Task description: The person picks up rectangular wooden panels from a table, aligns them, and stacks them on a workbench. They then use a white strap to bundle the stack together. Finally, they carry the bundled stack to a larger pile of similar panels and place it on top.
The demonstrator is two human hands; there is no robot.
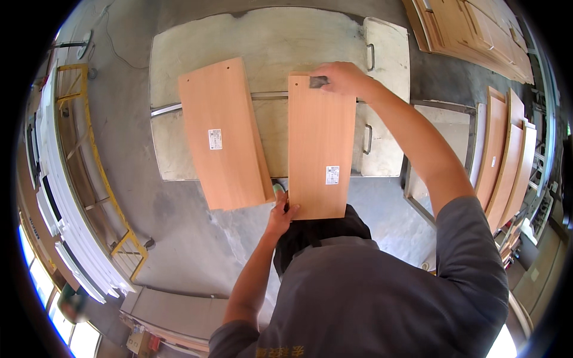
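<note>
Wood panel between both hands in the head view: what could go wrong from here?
1. The panel reaches past the table's near edge, with the left hand at its near corner; it might tip if that grip loosens.
2. The right hand has a dark pad at the panel's far end; any grit could scratch the surface.
3. The panel stack also juts past that edge, unevenly aligned, so a bump might shift it.

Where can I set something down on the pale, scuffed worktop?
The widest bare patch on the worktop lies beyond the long tan wooden boards at left and the long tan wooden board at right; a narrower gap separates them. Crowded: the latter's far right corner, where the right hand holds a dark grey piece, and near left corner, in the left hand.
</note>
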